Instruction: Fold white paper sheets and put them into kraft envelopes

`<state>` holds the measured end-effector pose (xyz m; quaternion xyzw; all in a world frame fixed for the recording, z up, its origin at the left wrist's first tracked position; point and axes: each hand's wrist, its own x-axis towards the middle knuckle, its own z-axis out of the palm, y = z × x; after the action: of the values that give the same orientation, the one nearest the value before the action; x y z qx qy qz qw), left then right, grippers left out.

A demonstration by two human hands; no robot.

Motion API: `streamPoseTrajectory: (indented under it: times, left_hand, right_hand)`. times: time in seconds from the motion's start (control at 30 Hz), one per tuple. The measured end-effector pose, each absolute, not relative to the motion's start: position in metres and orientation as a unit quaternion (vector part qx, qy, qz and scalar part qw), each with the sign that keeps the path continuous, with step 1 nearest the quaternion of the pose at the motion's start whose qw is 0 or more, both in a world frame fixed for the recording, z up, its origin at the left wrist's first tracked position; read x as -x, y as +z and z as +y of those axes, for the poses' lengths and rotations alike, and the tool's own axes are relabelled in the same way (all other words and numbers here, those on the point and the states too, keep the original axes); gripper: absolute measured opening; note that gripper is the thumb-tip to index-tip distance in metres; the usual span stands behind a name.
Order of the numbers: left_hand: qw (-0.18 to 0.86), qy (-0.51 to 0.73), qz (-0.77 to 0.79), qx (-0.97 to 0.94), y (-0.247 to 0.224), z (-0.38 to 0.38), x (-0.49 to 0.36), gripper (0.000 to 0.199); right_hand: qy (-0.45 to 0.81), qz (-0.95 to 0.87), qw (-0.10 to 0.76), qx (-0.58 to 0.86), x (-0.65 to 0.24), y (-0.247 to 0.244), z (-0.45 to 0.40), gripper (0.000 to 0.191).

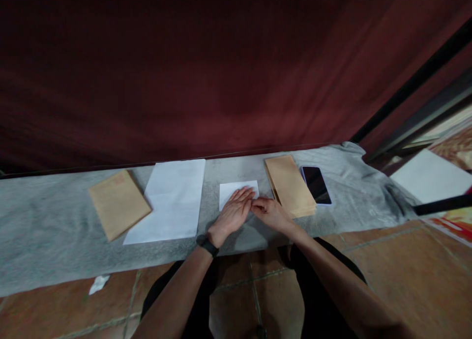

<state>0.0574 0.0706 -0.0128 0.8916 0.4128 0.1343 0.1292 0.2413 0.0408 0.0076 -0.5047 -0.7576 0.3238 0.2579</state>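
A small white sheet of paper (227,191), perhaps folded, lies on the grey cloth in front of me. My left hand (235,210) rests flat on it with the fingers stretched out, a dark watch (207,245) on its wrist. At the right edge of that paper is my right hand (268,212), its fingers curled and pressed together beside the left fingertips. Whether the right fingers pinch the paper's edge is hidden. Just right of this hand lies a stack of brown envelopes (291,184).
Left of my hands is a larger stack of white paper (173,201), with brown envelopes (120,201) overlapping its left edge. A phone (317,184) touches the right envelope stack. Grey cloth (47,221) covers the narrow bench, a dark red curtain (221,83) behind it. A paper scrap (99,284) lies on floor tiles.
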Motion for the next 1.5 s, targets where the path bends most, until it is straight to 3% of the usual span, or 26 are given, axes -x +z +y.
streamPoseTrajectory:
  times: [0.17,0.43,0.6,0.9,1.5]
  left_hand:
    - [0.132,0.108,0.399,-0.901,-0.016,0.073,-0.066,0.049]
    - [0.094,0.103,0.440,-0.887,-0.022,0.080,-0.079,0.050]
    - [0.098,0.106,0.467,-0.873,-0.024,0.084,-0.088,0.052]
    - [0.063,0.108,0.517,-0.847,-0.030,0.089,-0.097,0.054]
    - [0.022,0.134,0.682,-0.718,-0.035,0.109,-0.093,0.054]
  right_hand:
    - [0.365,-0.737,0.256,0.509,-0.259,0.013,0.046,0.025]
    - [0.290,-0.774,0.235,0.512,-0.266,-0.003,0.043,0.024]
    - [0.253,-0.785,0.238,0.513,-0.267,-0.006,0.037,0.035]
    - [0.155,-0.832,0.170,0.504,-0.260,-0.005,0.024,0.043]
    - [0.115,-0.848,0.116,0.504,-0.262,-0.007,0.017,0.041]
